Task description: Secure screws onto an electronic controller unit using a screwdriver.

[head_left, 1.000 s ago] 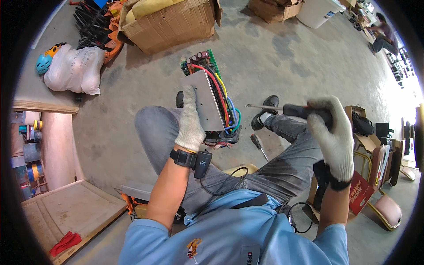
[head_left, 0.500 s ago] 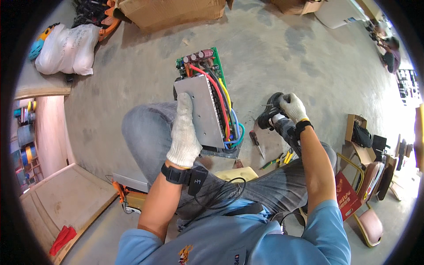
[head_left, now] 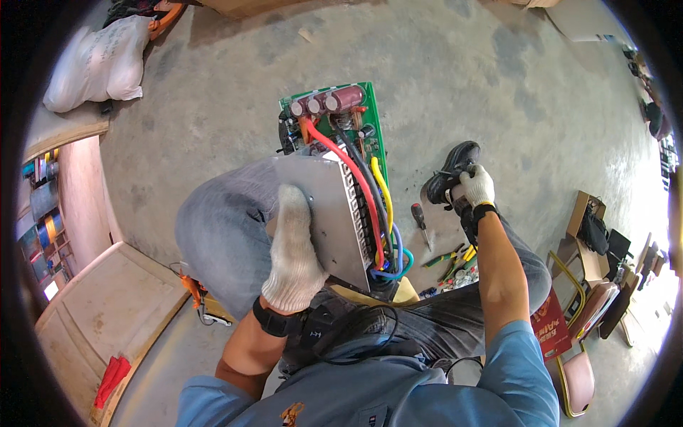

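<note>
My left hand (head_left: 292,249), in a white knitted glove, grips the metal plate (head_left: 331,220) of an electronic assembly, thumb along the plate. The assembly's green circuit board (head_left: 377,142) carries large capacitors (head_left: 316,104) at the far end, with red (head_left: 356,174), yellow, blue and green wires along its right side. My gloved right hand (head_left: 475,181) is closed at my black right shoe (head_left: 459,160), on something thin I cannot make out. Below it lie a red-and-black screwdriver (head_left: 420,220) and pliers (head_left: 441,260) on the floor, among small parts.
A white sack (head_left: 96,64) is upper left. A wooden panel (head_left: 99,313) with a red cloth (head_left: 112,377) is lower left. An open cardboard box (head_left: 585,213) and chairs (head_left: 583,377) stand right, and boxes along the top edge. A person (head_left: 654,117) is barely visible at the far right.
My right hand has moved from holding a screwdriver up in front of me down and away to my shoe. The assembly, in my left hand, appears closer and more upright.
</note>
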`<act>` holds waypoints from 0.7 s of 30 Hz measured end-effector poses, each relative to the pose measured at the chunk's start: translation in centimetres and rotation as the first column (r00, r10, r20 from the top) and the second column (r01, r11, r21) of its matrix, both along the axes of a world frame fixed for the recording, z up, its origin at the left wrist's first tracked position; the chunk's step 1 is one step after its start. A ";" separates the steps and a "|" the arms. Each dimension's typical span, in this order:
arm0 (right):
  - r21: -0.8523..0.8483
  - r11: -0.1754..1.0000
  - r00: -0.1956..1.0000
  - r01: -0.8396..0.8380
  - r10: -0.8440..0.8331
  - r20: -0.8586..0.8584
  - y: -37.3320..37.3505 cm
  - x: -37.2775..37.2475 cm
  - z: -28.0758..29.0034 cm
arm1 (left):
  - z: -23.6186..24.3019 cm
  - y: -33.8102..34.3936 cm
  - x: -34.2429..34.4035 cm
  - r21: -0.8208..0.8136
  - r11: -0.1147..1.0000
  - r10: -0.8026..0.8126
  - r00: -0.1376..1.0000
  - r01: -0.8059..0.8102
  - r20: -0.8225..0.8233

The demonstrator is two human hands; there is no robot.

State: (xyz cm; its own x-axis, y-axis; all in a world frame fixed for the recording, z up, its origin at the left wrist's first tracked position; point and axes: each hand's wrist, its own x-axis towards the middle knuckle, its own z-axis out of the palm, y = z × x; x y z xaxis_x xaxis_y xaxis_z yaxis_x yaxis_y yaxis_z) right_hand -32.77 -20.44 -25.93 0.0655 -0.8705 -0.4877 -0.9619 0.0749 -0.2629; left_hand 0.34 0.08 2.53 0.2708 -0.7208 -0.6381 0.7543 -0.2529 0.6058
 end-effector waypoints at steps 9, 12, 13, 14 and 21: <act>-0.084 0.994 0.998 0.068 -0.066 0.021 -0.3 -0.9 1.1 | -0.5 0.0 0.0 -0.109 0.993 0.027 0.995 -0.038 -0.101; -0.011 0.952 0.934 0.305 -0.296 0.202 -1.0 -1.3 1.9 | -0.3 -0.2 0.0 -0.134 0.990 0.023 0.995 -0.037 -0.100; 0.127 0.873 0.809 0.471 -0.485 0.332 -1.4 -1.4 2.5 | -0.4 -0.1 -0.1 -0.176 0.984 0.015 0.992 -0.037 -0.122; 0.199 0.829 0.720 0.524 -0.555 0.418 -2.0 -1.7 2.9 | -0.6 0.1 -0.2 -0.206 0.978 0.007 0.988 -0.039 -0.154; 0.632 0.638 -0.055 0.440 -0.683 0.729 -3.3 0.4 14.7 | -1.7 -0.1 -0.6 -0.278 0.958 0.007 0.980 -0.063 -0.198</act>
State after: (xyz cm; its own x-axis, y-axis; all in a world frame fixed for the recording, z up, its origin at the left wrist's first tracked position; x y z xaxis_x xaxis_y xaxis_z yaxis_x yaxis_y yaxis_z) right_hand -32.35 -23.74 -11.21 0.0505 -0.7739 -0.6313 0.3218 0.6110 -0.7233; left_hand -0.26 -0.05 0.86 0.1915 -0.8708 -0.4528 0.8691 -0.0639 0.4906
